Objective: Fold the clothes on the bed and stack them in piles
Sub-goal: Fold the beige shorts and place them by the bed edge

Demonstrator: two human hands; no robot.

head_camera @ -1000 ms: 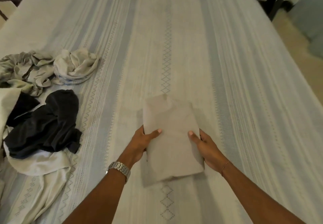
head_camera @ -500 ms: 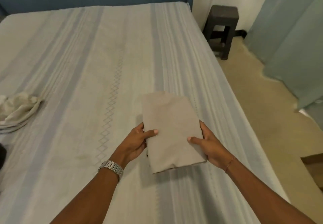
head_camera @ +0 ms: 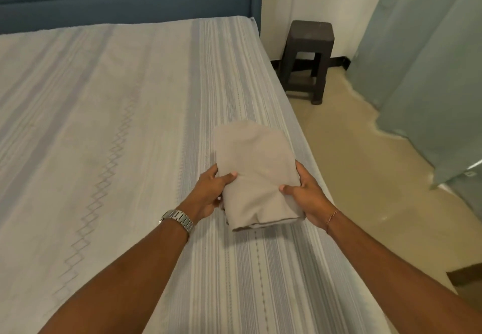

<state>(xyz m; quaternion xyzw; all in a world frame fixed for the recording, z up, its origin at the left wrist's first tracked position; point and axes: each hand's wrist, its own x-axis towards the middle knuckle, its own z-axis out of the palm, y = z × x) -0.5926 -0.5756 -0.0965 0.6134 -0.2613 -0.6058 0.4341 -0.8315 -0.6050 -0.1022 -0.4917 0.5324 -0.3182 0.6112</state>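
Gripping the folded beige garment [head_camera: 254, 174] by its sides, left hand [head_camera: 208, 194] and right hand [head_camera: 309, 195] are curling thumbs over it, holding it above the striped bed [head_camera: 104, 125] near the right edge.

The garment [head_camera: 257, 169] was matt, soft beige cloth; the bed [head_camera: 109, 125] wore woven striped fabric (faintly ribbed); the watch [head_camera: 178, 219] was shiny metal; the stool [head_camera: 309, 54] looked like dark plastic.

No legible txt, labels, brands or nos. anywhere in view
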